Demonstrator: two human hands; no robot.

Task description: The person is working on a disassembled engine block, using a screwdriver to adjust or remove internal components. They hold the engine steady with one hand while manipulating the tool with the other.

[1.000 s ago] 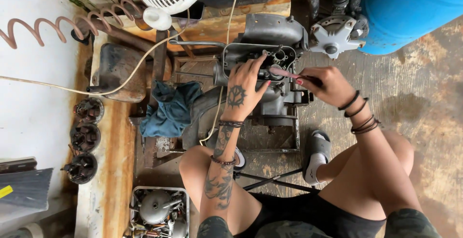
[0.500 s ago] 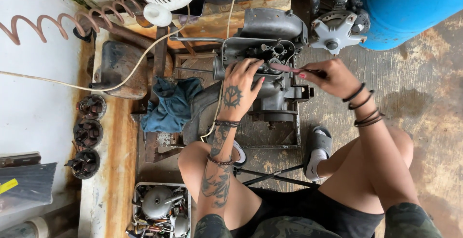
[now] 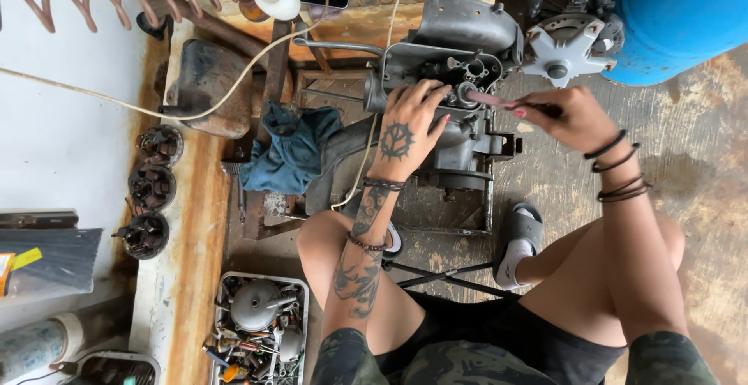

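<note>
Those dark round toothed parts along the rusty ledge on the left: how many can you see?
3, in a column on the rusty ledge: top toothed part, middle toothed part, bottom toothed part. More may lie outside the view.

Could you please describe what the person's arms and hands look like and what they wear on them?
Both arms are bare. The left hand bears a dark round tattoo, with more tattoos and thin bracelets along the forearm. The right hand has red-painted nails and several dark bands at the wrist.

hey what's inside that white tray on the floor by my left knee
The white tray holds a round grey metal housing and a jumble of small tools and metal parts, some with orange handles. Whatever lies beneath that pile, and the tray's bottom, is covered.
</note>
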